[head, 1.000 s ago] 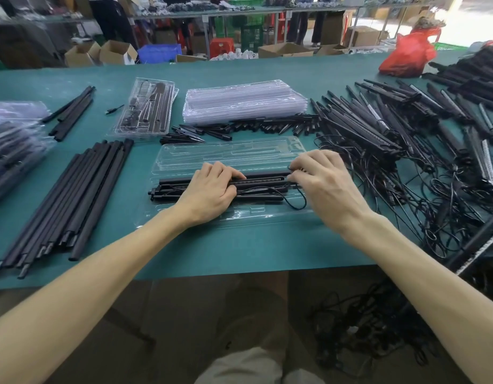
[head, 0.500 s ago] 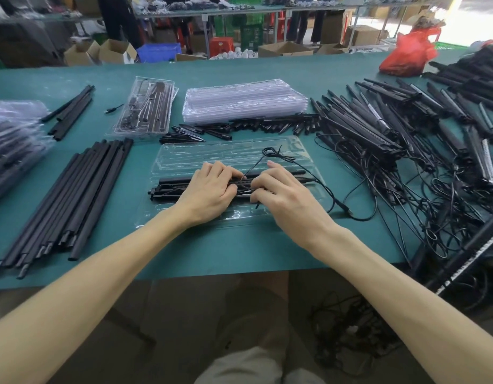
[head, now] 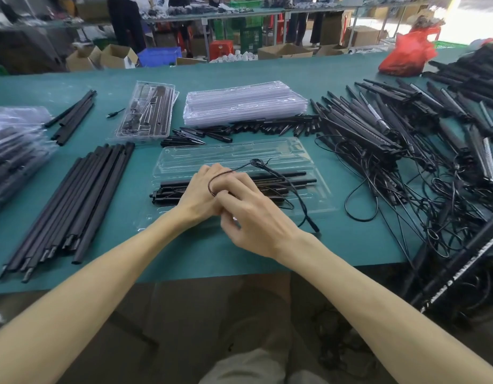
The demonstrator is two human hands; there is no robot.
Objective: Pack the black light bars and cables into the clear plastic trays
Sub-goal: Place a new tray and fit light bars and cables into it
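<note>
The light bars (head: 281,180) were laid left to right in the open clear tray (head: 239,153) on the table (head: 170,250) and were gripped by the left hand (head: 199,194). A cable (head: 311,226) was looped over that hand and pinched by the right hand (head: 256,220), with its loose end stretched out to the right

Middle of light bars (head: 289,180) obscured

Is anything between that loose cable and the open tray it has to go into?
Only the left hand: the cable loops over it while it holds the light bars in the open tray. The right hand holds the cable beside it.
</note>
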